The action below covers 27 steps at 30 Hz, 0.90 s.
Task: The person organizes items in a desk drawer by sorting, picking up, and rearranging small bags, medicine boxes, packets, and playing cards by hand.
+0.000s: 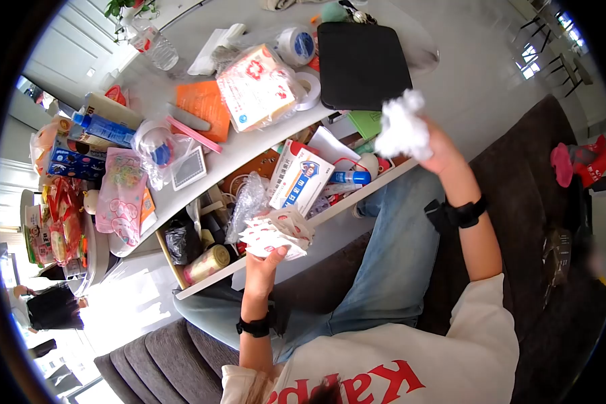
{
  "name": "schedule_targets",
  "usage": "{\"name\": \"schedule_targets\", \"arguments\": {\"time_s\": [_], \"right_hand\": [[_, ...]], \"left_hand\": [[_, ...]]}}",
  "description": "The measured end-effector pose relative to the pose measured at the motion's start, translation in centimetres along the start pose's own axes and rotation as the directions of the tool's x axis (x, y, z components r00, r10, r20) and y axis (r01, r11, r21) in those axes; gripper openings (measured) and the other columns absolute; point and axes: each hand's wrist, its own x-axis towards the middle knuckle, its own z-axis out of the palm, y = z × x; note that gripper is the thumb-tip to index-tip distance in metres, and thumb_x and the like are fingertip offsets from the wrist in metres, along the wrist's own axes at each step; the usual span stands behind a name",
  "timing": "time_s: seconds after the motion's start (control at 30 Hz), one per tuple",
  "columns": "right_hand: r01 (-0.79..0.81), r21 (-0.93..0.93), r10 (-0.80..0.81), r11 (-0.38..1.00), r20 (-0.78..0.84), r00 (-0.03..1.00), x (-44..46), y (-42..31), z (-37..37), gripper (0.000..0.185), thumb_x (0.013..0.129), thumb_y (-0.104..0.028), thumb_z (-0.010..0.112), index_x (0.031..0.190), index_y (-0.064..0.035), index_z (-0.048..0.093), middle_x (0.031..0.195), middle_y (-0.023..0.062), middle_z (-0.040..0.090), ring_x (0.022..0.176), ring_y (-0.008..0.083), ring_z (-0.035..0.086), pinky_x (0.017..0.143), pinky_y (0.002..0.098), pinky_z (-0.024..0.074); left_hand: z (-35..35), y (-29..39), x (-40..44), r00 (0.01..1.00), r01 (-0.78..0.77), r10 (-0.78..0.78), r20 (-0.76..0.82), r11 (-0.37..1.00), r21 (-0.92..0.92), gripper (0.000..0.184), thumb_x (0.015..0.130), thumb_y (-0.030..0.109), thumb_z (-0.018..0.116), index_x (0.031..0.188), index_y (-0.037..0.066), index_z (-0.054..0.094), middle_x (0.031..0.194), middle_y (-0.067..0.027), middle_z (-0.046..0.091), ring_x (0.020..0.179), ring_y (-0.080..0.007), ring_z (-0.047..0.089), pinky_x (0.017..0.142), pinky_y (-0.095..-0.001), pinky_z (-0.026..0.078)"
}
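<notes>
Left hand [262, 271]: white packets with red print [279, 230] gripped, at the near edge of an open drawer. Right hand [440, 149]: a white crumpled bundle [404, 126] gripped, raised near the drawer's right end. Just beyond the left hand: drawer [337, 209], in which a white-and-blue box [301, 178] and bubble wrap [249, 202] are contained. Farther out: tabletop [252, 145], on which a wrapped package [257, 87] and a black pad [363, 64] are laid.

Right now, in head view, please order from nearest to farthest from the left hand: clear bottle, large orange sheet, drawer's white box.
1. White box: in the drawer.
2. Large orange sheet: on the table.
3. Clear bottle: farther left.
</notes>
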Motion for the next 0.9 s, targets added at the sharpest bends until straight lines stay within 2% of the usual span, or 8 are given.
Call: {"name": "schedule_targets", "arguments": {"time_s": [0.1, 0.27, 0.37, 0.47, 0.57, 0.63, 0.8, 0.9], "right_hand": [[0.132, -0.393, -0.183, 0.910, -0.097, 0.978, 2.7, -4.3, 2.7, 0.048, 0.084, -0.017, 0.060, 0.126, -0.0062, 0.040, 0.114, 0.0076, 0.054, 0.101, 0.0147, 0.056, 0.086, 0.0311, 0.0481], [0.220, -0.944, -0.403, 0.247, 0.107, 0.909, 9.5, -5.3, 4.6, 0.078, 0.075, -0.021, 0.065, 0.138, 0.0006, 0.023, 0.132, 0.0219, 0.037, 0.118, 0.0289, 0.044, 0.095, 0.0360, 0.0395], [0.360, -0.931, -0.414, -0.061, 0.352, 0.840, 10.9, -5.5, 4.2, 0.067, 0.076, -0.017, 0.062, 0.135, -0.0032, 0.033, 0.126, 0.0187, 0.043, 0.097, 0.0257, 0.056, 0.084, 0.0336, 0.0461], [0.281, -0.959, -0.273, -0.028, 0.278, 0.921, 8.8, -7.7, 4.3, 0.024, 0.084, -0.008, 0.056, 0.107, -0.0035, 0.054, 0.090, 0.0042, 0.058, 0.066, 0.0078, 0.054, 0.062, 0.0221, 0.0470], [-0.044, -0.895, 0.243, 0.444, 0.073, 0.967, 5.5, -8.0, 1.9, 0.015, 0.084, -0.009, 0.056, 0.098, -0.0027, 0.055, 0.082, 0.0024, 0.059, 0.065, 0.0053, 0.054, 0.059, 0.0212, 0.0455], [-0.122, -0.928, 0.464, 0.352, 0.060, 0.884, 4.5, -5.7, -0.4, 0.010, 0.083, -0.010, 0.056, 0.091, -0.0020, 0.057, 0.078, 0.0035, 0.060, 0.064, 0.0081, 0.056, 0.058, 0.0244, 0.0460], [0.043, -0.921, 0.602, -0.388, -0.218, 0.768, 4.5, 0.1, -3.5, 0.015, 0.074, -0.002, 0.056, 0.087, -0.0004, 0.062, 0.088, 0.0175, 0.064, 0.079, 0.0286, 0.063, 0.068, 0.0352, 0.0486], [0.148, -0.845, 0.399, -0.513, -0.082, 0.913, 5.2, 2.5, -6.3, 0.016, 0.073, -0.003, 0.056, 0.087, 0.0013, 0.062, 0.090, 0.0193, 0.064, 0.085, 0.0321, 0.062, 0.077, 0.0392, 0.0481]], "left_hand": [[-1.3, -0.1, -0.5, 1.000, -0.005, 0.004, -0.013, 0.998, -0.070, 0.080, 0.072, 0.022, 0.076, 0.133, -0.002, 0.030, 0.121, -0.0096, 0.048, 0.110, -0.0181, 0.047, 0.096, -0.0313, 0.036], [-2.0, -0.4, -0.1, 0.996, 0.024, -0.030, -0.084, 0.997, -0.071, 0.075, 0.075, 0.021, 0.073, 0.132, 0.000, 0.031, 0.118, -0.0086, 0.049, 0.108, -0.0183, 0.049, 0.094, -0.0325, 0.039], [-1.4, -0.3, 0.2, 0.994, 0.033, -0.032, -0.108, 0.999, 0.013, 0.073, 0.075, 0.025, 0.072, 0.132, 0.002, 0.031, 0.118, -0.0084, 0.049, 0.107, -0.0188, 0.050, 0.091, -0.0337, 0.042], [-0.5, -0.2, 0.9, 0.994, 0.057, -0.055, -0.092, 0.998, 0.027, 0.075, 0.074, 0.024, 0.073, 0.132, 0.001, 0.031, 0.120, -0.0092, 0.048, 0.109, -0.0191, 0.049, 0.094, -0.0333, 0.040], [0.4, -0.1, 2.1, 0.995, 0.093, -0.093, -0.045, 0.996, -0.011, 0.075, 0.074, 0.020, 0.074, 0.132, -0.001, 0.031, 0.122, -0.0096, 0.048, 0.111, -0.0186, 0.048, 0.096, -0.0324, 0.038], [1.2, -0.1, 3.3, 0.994, 0.109, -0.109, -0.010, 0.994, -0.005, 0.075, 0.073, 0.021, 0.075, 0.131, -0.001, 0.032, 0.121, -0.0096, 0.048, 0.110, -0.0185, 0.048, 0.095, -0.0324, 0.038], [3.3, -0.2, 6.1, 0.992, 0.124, -0.124, -0.005, 0.990, 0.063, 0.083, 0.070, 0.023, 0.078, 0.133, -0.002, 0.029, 0.119, -0.0100, 0.049, 0.108, -0.0177, 0.049, 0.093, -0.0310, 0.039], [3.7, -0.9, 7.0, 0.994, 0.102, -0.102, -0.027, 0.995, -0.007, 0.083, 0.071, 0.021, 0.077, 0.133, -0.002, 0.027, 0.120, -0.0107, 0.048, 0.109, -0.0185, 0.049, 0.094, -0.0314, 0.039]]}}
